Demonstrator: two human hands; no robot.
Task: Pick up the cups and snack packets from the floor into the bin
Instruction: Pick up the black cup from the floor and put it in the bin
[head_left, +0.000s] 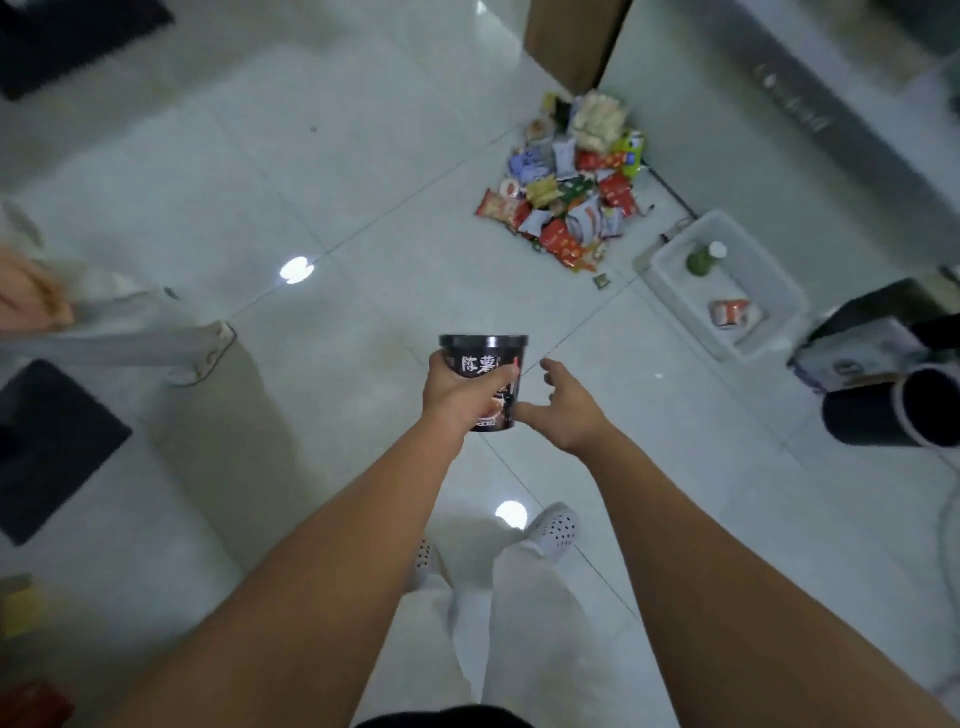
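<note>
My left hand (457, 397) grips a black noodle cup (485, 358) with white lettering, held upright above the tiled floor at mid-frame. My right hand (569, 410) hovers just right of the cup with its fingers spread, its thumb near the cup's base, holding nothing. A pile of colourful snack packets (569, 192) lies on the floor ahead to the right. Right of the pile stands a white rectangular bin (779, 291), which holds a green bottle (704, 258) and a red and white cup (732, 313).
A cardboard box (571, 36) stands behind the pile. A black cylinder (893, 410) lies at the right edge beside dark equipment. Another person's light trouser leg (130, 332) reaches in from the left. Dark mats (47, 447) lie at left.
</note>
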